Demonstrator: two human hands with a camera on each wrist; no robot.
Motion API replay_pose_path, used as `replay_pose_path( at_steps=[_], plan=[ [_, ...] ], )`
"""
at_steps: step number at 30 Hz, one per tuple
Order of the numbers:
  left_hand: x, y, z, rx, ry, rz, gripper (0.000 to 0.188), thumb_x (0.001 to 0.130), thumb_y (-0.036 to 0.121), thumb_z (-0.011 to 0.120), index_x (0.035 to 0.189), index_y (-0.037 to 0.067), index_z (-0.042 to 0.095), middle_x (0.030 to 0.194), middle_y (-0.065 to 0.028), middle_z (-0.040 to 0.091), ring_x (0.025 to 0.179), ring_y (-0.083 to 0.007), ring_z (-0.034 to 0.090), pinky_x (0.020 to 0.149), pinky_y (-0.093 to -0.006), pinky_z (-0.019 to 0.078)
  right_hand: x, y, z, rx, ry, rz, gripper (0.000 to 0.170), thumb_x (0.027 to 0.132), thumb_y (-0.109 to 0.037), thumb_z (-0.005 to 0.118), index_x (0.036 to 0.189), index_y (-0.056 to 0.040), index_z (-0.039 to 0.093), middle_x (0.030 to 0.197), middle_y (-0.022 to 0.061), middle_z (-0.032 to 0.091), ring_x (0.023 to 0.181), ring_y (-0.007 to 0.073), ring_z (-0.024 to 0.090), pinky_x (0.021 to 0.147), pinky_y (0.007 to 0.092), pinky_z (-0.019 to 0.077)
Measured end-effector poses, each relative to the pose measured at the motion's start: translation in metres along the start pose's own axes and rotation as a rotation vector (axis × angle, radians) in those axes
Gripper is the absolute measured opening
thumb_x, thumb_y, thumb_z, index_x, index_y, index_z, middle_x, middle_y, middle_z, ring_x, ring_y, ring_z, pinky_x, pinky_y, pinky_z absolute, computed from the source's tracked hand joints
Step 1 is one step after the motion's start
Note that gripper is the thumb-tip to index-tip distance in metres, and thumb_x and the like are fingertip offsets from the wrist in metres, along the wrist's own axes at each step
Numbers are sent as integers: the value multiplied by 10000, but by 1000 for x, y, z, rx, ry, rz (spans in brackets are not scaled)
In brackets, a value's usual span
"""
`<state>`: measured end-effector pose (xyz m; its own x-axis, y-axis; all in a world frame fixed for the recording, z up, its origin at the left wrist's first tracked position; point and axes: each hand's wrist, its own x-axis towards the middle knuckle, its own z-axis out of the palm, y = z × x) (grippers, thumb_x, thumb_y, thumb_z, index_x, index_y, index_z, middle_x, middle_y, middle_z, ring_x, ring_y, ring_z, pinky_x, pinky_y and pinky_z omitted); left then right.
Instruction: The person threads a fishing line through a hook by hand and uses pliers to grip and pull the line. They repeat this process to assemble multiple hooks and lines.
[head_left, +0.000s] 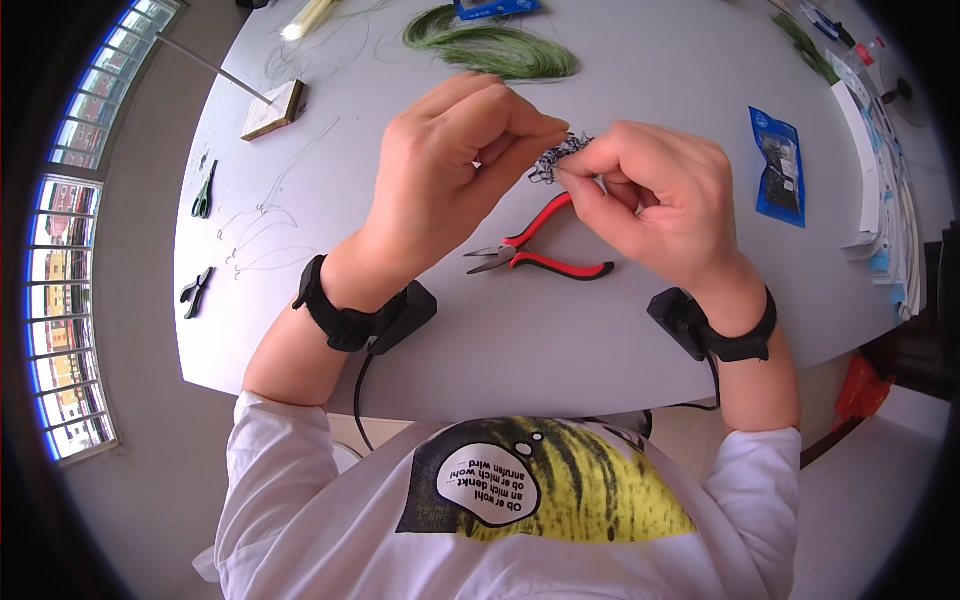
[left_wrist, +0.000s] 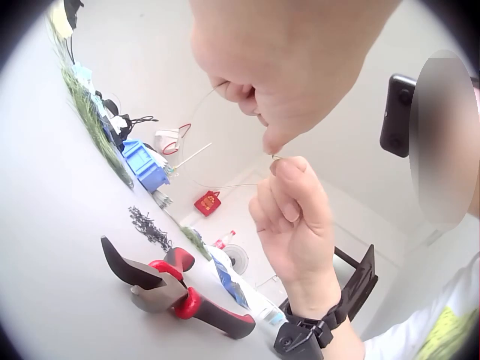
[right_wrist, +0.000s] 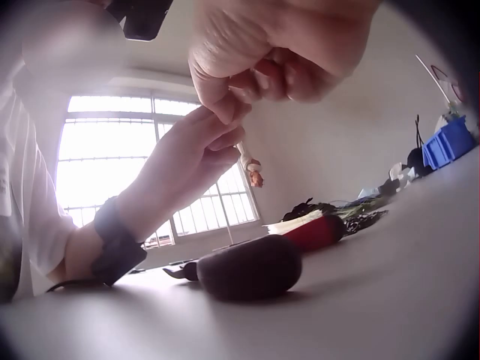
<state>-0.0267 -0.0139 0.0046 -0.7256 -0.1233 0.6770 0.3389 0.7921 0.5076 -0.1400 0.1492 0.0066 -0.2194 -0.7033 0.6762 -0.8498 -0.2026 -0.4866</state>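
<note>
My left hand and right hand meet fingertip to fingertip above the table. In the left wrist view, a tiny gold-coloured piece shows where the thumb and finger tips come together. A thin, clear line trails from the right hand's fingers, and another stretch leaves the left hand's curled fingers. Both hands pinch; the finger pads hide most of what they hold. Red-and-black pliers lie open on the table below the hands. Behind the fingertips is a pile of small dark wire pieces.
Green strands lie at the back. On the left are small green-handled scissors, black nippers, several hooks with thin line and a block with a rod. A blue packet lies on the right.
</note>
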Motion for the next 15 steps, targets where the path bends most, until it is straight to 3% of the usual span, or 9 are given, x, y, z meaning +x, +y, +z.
replay_pose_path(
  at_steps=[3,7,12,13,15],
  plan=[
    [1,0,0,42,-16,40,133,730,-10,752,814,47,665,639,-30,485,575,-191,461,515,-309,382,5,-4,-6,-84,73,-98,128,734,21,711,785,-69,636,613,18,575,459,126,481,438,248,360],
    [0,0,1,18,-56,46,138,724,17,766,805,54,661,631,-33,469,580,-195,455,523,-320,380,6,0,-6,-71,133,-48,121,754,18,716,802,-66,644,615,10,566,466,108,473,442,235,352],
    [0,2,2,5,-70,6,143,724,33,775,787,50,648,635,-33,480,581,-195,455,527,-320,382,3,7,-7,176,68,331,42,849,-47,702,867,-33,667,625,-27,579,539,22,469,501,199,368],
    [0,2,2,-2,-71,3,145,726,38,778,782,49,644,636,-34,481,581,-195,453,527,-321,381,3,10,-5,175,70,332,42,849,-47,702,867,-33,667,625,-27,579,539,22,469,501,199,368],
    [0,2,2,-2,-73,9,144,730,34,778,783,46,644,636,-34,483,576,-189,450,521,-317,378,1,17,3,465,71,457,86,885,-101,689,892,-16,676,644,-44,591,590,7,474,549,188,379]
  ],
)
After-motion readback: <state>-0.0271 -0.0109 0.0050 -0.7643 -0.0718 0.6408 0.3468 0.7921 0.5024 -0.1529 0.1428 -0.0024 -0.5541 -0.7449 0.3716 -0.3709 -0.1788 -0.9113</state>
